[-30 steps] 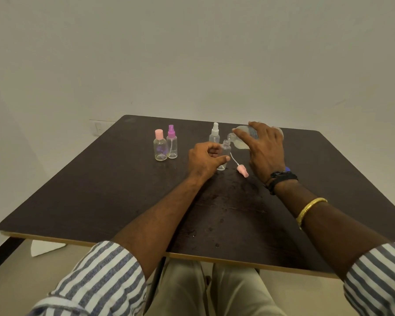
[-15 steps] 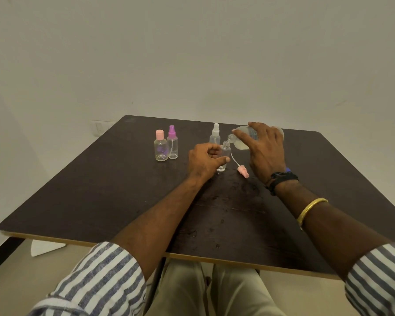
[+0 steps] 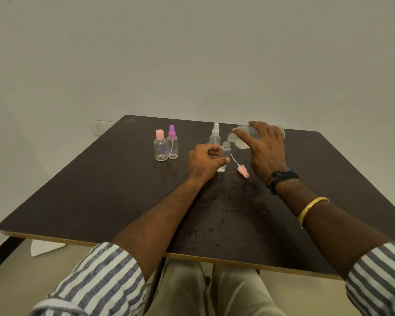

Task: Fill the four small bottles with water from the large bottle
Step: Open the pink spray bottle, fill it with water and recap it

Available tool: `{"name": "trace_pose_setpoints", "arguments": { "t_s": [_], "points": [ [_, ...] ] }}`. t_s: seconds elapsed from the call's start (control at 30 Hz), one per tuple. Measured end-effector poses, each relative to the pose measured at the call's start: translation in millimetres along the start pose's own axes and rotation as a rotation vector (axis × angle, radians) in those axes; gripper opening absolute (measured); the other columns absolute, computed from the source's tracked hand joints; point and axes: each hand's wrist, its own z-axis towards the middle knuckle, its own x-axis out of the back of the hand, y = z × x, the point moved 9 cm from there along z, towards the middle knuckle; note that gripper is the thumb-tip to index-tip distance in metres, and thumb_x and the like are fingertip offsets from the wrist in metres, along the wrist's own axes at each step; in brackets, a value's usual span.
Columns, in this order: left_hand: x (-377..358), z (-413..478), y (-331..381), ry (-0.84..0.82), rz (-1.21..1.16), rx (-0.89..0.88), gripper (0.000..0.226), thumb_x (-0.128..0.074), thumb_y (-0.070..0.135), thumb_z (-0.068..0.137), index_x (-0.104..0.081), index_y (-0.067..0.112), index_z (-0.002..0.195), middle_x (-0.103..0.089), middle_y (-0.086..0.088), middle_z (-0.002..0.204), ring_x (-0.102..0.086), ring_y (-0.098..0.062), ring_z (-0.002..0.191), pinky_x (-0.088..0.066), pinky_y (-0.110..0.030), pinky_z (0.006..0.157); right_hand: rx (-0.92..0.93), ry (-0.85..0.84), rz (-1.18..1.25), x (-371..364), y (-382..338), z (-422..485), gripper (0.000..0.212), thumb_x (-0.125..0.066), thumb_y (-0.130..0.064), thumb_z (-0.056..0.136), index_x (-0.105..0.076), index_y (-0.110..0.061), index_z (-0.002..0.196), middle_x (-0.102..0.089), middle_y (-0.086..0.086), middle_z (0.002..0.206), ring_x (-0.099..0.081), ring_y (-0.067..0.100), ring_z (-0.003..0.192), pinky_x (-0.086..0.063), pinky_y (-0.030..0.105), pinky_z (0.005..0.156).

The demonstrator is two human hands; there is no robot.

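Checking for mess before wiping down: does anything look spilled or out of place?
Yes: water droplets and wet smears dot the table toward its near edge, so some has spilled. The pink spray cap lies on its side beside the open small bottle, likely removed for filling.

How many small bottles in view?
4: pink-capped bottle and purple-sprayer bottle together at left, white-sprayer bottle mid-table, uncapped bottle in left hand under the tilted large bottle. None apparently hidden.
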Motion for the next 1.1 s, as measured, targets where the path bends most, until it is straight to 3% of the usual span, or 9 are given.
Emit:
{"name": "trace_pose_setpoints", "arguments": {
  "t_s": [0.53,0.73,1.1],
  "points": [
    [0.4,-0.8,0.7,0.013,-0.01,-0.014,0.04,-0.09,0.022,0.075,-0.075,0.009,0.109,-0.077,-0.005,0.098,-0.073,-0.011,0.085,-0.06,-0.019,0.079,0.005,0.007,-0.028,1.5,2.5,0.4,0.091,-0.059,0.016,0.067,-0.051,-0.036,0.141,-0.047,0.014,0.144,-0.043,0.037,0.134,-0.03,0.056,0.112],
    [0.1,-1.1,-0.3,0.01,-0.008,-0.011,0.041,-0.09,0.021,0.075,-0.075,0.009,0.11,-0.077,-0.005,0.099,-0.072,-0.008,0.083,-0.056,-0.011,0.074,0.004,0.02,-0.02,2.1,1.9,-1.0,0.09,-0.058,0.017,0.068,-0.052,-0.036,0.14,-0.048,0.014,0.144,-0.043,0.038,0.134,-0.03,0.057,0.112],
    [1.0,-1.0,-1.6,0.015,-0.003,-0.015,0.042,-0.089,0.021,0.075,-0.074,0.007,0.112,-0.077,-0.006,0.101,-0.073,-0.012,0.087,-0.057,-0.012,0.075,0.008,0.029,-0.023,4.3,0.2,-0.1,0.091,-0.057,0.018,0.066,-0.053,-0.035,0.139,-0.049,0.015,0.143,-0.044,0.039,0.134,-0.031,0.057,0.111]
  ]
}}
